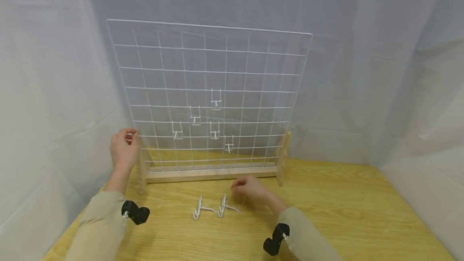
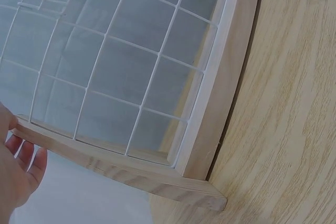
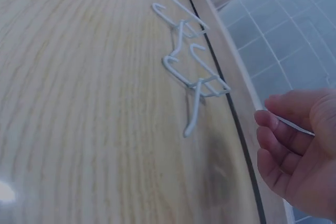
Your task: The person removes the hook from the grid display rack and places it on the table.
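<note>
My left hand [image 1: 124, 150] grips the upper end of the left wooden upright [image 2: 131, 174] of a stand, its thumb and fingers on either side of the wood. The stand holds up a white wire grid panel [image 1: 253, 79]. Over the table in front of the stand's base, my right hand [image 1: 252, 189] hovers with loosely bent fingers [image 3: 273, 142] and nothing in them. Just left of it lie two white wire hooks, the nearer one [image 3: 199, 82] close to the right hand and the other one [image 1: 198, 208] farther left.
Several white wire hooks [image 1: 216, 102] hang at different heights on the middle of the grid. A wooden crossbar [image 1: 214, 173] runs along the stand's bottom. The wood-grain table [image 1: 344, 208] meets pale sheeting [image 1: 362, 92] at the back and sides.
</note>
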`<state>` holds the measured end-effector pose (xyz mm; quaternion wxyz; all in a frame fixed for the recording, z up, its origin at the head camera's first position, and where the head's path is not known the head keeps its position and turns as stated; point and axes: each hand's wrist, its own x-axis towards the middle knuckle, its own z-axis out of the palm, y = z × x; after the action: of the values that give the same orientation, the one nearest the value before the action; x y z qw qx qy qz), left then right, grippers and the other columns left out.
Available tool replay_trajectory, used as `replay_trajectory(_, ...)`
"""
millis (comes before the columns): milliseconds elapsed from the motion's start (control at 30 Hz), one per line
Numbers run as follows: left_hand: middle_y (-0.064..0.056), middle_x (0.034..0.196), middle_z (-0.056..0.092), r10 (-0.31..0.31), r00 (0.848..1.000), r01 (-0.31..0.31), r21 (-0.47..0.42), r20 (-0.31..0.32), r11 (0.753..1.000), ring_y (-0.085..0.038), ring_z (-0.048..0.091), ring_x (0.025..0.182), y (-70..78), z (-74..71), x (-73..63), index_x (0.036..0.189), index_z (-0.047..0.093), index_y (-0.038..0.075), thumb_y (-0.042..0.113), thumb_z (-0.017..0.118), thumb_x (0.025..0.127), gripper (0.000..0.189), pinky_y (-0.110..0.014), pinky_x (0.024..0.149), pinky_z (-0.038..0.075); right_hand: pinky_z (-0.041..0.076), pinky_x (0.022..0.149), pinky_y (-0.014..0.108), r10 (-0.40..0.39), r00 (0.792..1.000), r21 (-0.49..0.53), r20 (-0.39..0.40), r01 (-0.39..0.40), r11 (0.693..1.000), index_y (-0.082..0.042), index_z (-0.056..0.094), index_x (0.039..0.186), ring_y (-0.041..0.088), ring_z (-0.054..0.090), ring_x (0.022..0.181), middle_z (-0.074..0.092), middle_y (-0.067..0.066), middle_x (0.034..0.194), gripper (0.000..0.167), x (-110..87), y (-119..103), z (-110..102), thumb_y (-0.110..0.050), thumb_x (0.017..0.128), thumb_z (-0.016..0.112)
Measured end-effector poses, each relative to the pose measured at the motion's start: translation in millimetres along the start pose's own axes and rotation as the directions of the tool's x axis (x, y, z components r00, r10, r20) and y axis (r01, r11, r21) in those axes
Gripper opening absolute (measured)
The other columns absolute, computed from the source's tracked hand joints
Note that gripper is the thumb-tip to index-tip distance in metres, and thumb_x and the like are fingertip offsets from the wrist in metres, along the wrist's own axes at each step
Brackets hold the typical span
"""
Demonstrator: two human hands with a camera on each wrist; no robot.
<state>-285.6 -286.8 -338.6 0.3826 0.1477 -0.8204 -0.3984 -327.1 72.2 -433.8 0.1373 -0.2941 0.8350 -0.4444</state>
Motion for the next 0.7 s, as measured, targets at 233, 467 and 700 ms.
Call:
replay_trajectory(233, -0.021, 0.096, 0.05, -0.016, 1.0, 0.016, -0.001, 0.007, 1.0, -0.029, 0.047, 0.086, 0.1, -0.3, 1.4, 0.11, 0.057, -0.005, 0.007, 0.045, 0.092, 0.024, -0.036, 0.074, 0.034, 0.049, 0.064, 0.036, -0.012, 0.996, 0.007, -0.083, 0.012, 1.0, 0.004, 0.065, 0.098, 0.016, 0.057, 0.071, 0.064, 0.003, 0.083, 0.018, 5.4, -10, -15, -0.01, 0.088, 0.06)
replay_trajectory(467, -0.022, 0.093, 0.05, 0.013, 1.0, -0.013, -0.004, -0.01, 1.0, -0.03, 0.047, 0.084, -0.8, 0.7, 1.1, 0.107, 0.057, -0.006, 0.005, 0.046, 0.092, 0.022, -0.036, 0.073, 0.034, 0.049, 0.068, 0.031, 0.053, 0.985, 0.081, -0.163, -0.04, 0.996, 0.001, 0.064, 0.105, 0.016, 0.058, 0.079, 0.065, 0.005, 0.09, 0.022, 10.8, -24, -29, -0.014, 0.09, 0.057)
replay_trajectory(700, -0.022, 0.092, 0.05, 0.019, 1.0, -0.019, -0.009, -0.013, 1.0, -0.031, 0.047, 0.084, -0.2, 0.4, -0.2, 0.106, 0.058, -0.006, 0.005, 0.046, 0.091, 0.022, -0.036, 0.073, 0.034, 0.049, 0.061, 0.029, 0.039, 0.969, 0.122, -0.246, -0.009, 0.992, 0.006, 0.064, 0.104, 0.018, 0.059, 0.073, 0.067, 0.011, 0.087, 0.022, 19.7, -35, -39, -0.008, 0.089, 0.059)
